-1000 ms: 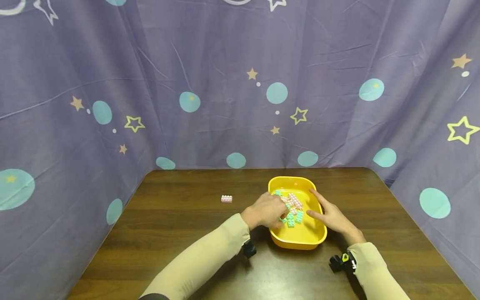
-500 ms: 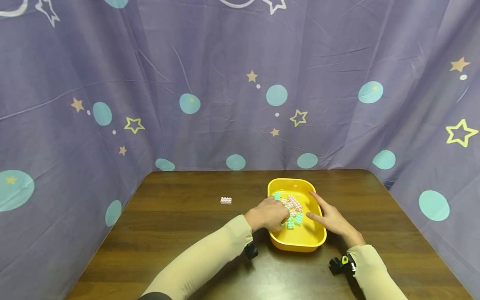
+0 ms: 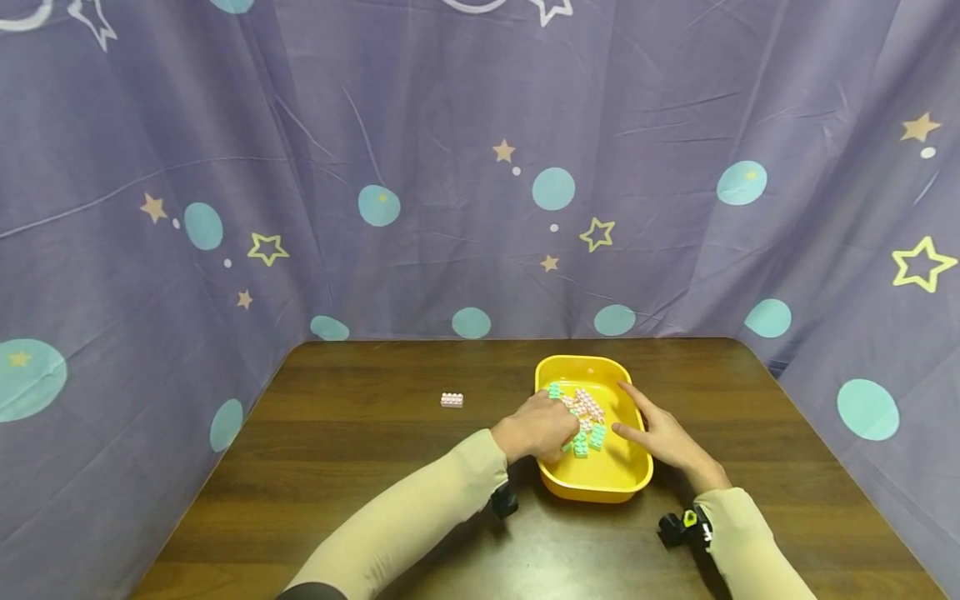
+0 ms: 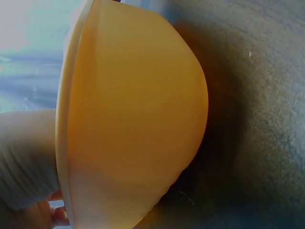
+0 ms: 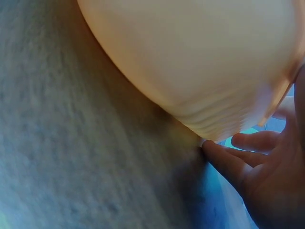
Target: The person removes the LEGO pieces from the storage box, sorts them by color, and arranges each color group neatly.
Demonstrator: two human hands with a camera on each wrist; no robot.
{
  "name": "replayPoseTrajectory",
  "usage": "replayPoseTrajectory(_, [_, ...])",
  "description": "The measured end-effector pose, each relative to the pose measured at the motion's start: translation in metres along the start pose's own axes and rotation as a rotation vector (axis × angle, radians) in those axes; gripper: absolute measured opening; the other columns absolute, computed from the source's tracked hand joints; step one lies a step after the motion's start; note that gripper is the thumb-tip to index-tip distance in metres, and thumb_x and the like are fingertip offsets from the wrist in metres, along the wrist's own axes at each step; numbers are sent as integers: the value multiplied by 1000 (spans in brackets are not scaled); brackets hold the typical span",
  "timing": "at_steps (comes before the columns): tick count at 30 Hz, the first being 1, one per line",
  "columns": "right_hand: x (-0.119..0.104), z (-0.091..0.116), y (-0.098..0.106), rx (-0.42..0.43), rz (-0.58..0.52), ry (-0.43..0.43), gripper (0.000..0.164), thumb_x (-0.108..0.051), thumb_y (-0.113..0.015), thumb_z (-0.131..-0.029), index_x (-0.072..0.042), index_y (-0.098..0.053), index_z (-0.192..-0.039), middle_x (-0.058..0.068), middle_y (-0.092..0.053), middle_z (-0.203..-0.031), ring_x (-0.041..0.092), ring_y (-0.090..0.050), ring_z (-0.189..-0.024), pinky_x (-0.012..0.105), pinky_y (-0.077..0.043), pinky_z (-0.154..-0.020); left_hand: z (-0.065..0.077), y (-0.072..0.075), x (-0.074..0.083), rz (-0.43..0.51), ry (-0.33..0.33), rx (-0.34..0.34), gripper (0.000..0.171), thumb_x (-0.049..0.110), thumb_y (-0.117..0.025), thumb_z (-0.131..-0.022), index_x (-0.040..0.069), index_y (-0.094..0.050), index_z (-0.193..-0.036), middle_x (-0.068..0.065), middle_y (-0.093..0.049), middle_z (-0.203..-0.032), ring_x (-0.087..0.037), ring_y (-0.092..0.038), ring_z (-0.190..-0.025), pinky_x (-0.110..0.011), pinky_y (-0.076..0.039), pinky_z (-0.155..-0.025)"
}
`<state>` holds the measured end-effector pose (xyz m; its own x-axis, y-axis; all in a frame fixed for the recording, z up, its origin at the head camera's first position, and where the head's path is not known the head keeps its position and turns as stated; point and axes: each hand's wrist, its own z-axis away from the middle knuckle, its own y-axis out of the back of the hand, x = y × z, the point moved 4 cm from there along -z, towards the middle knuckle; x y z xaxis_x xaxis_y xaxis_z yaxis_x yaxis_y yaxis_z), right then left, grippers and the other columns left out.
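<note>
A yellow plastic bin (image 3: 596,483) holds several pink and mint-green toy building bricks (image 3: 597,436), mostly on its left side. My left hand (image 3: 538,427) reaches over the left rim, fingers bent down among the bricks. A bit of green shows at its fingertips, which are mostly hidden; I cannot tell whether they hold a brick. In the left wrist view this hand (image 4: 26,162) lies behind the bin wall. My right hand (image 3: 667,433) grips the bin's right side, thumb inside the rim. In the right wrist view, the fingers (image 5: 224,160) lie against the outer wall.
A lone pink brick (image 3: 452,400) lies on the dark wooden table (image 3: 360,467), left of the bin. Behind the table hangs a purple curtain (image 3: 450,250) printed with stars and dots, which also encloses both sides. Small cameras are strapped to both wrists.
My left hand has shifted slightly to the right and lower among the bricks. The right hand, the bin and the lone pink brick keep their places.
</note>
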<state>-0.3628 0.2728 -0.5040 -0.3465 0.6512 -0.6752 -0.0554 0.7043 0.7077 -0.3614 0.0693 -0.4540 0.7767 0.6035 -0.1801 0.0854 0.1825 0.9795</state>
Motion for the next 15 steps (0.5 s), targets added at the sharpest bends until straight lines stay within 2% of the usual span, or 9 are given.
replayPoseTrajectory(8, [0, -3, 2, -20, -9, -6, 79, -36, -66, -90, -11, -26, -154, 28, -37, -149, 49, -40, -133, 63, -33, -105, -2, 0, -2, 3, 24, -19, 23, 21, -75, -72, 25, -55, -62, 11, -55, -62, -12, -53, -67, -33, -36, -74])
replayPoseTrajectory(15, [2, -2, 2, -25, -8, -13, 79, -37, -66, -90, -14, -26, -154, 26, -35, -151, 48, -38, -134, 63, -31, -106, -5, -3, 0, -21, 37, -41, 18, 22, -74, -71, 25, -58, -65, 8, -60, -69, -14, -56, -70, -34, -37, -76])
